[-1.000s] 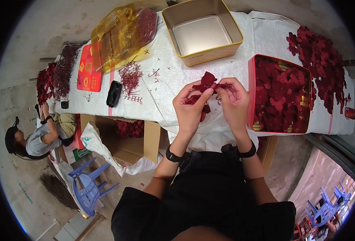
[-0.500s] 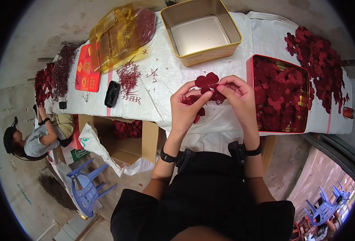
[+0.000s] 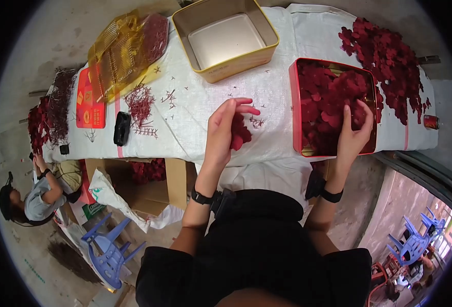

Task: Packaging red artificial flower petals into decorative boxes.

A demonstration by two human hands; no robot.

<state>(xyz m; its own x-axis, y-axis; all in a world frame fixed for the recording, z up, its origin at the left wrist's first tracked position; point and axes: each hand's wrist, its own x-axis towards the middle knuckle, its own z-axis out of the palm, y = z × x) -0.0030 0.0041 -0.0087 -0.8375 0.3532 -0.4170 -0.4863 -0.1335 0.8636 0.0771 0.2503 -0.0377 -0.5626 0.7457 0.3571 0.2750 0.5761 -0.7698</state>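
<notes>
My left hand [image 3: 225,130] is above the white table cover, with a small bunch of dark red fabric flower petals [image 3: 241,135] held against its palm. Its upper fingers stretch out toward the right, and the lower ones are hidden behind the petals. Over a red rectangular tin [image 3: 297,110] on the right, my right hand [image 3: 353,135] reaches down to the heap of dark red fabric petals [image 3: 331,97] inside. Thumb and fingers are apart there, with the fingertips at the heap. Small branched red stems [image 3: 256,122] lie just beyond my left hand.
A gold-rimmed empty tin [image 3: 226,41] stands at the back. More petals [image 3: 390,66] spread at the far right near a can [image 3: 431,122]. Left lie yellow netting [image 3: 116,56], a red box lid [image 3: 90,102], a black object [image 3: 122,129] and stems [image 3: 140,105]. A co-worker [image 3: 36,199] is at far left.
My right hand has parted from the left and moved right into the red tin. The flower the hands held up together no longer shows between them. The view has shifted slightly.
</notes>
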